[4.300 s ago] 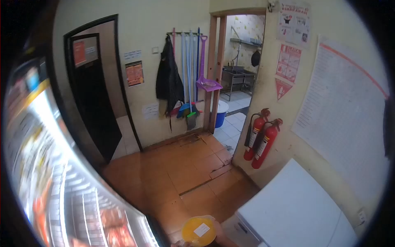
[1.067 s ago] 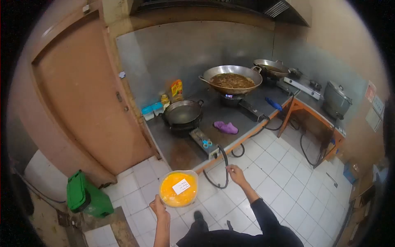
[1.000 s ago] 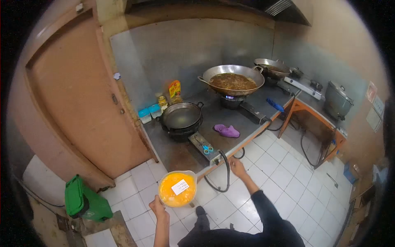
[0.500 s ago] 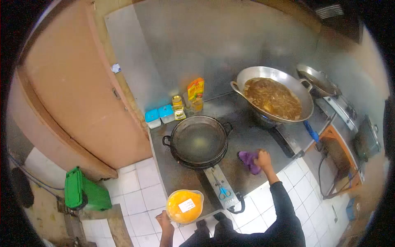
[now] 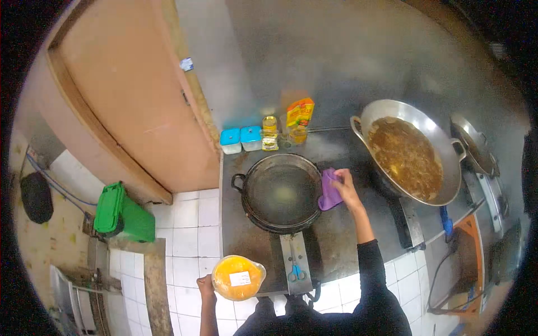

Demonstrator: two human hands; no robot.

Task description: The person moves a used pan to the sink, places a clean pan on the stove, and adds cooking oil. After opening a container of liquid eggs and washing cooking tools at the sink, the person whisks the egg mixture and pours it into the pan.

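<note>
My left hand (image 5: 206, 285) is closed at the left side of a spouted jug (image 5: 261, 273) filled with thick orange-yellow liquid; the handle itself is hidden. A white label (image 5: 241, 278) shows over the jug's middle. In my right hand (image 5: 346, 189) a purple cloth (image 5: 330, 193) is gripped, bunched against the right side of a dark two-handled wok (image 5: 283, 193). That side's handle is covered by the cloth. The wok sits on the stove with a little clear liquid at its bottom.
A large wok (image 5: 386, 109) of bubbling brown liquid stands to the right, with another pan (image 5: 473, 143) beyond it. Blue-lidded tubs (image 5: 241, 138) and a yellow pouch (image 5: 300, 117) line the back. Scissors (image 5: 296, 273) lie in front; a green bin (image 5: 126, 215) stands left.
My right hand has carried the purple cloth from the stovetop leftward and up to the wok's right handle. The camera view has shifted; my left hand still holds the jug near the front edge.
</note>
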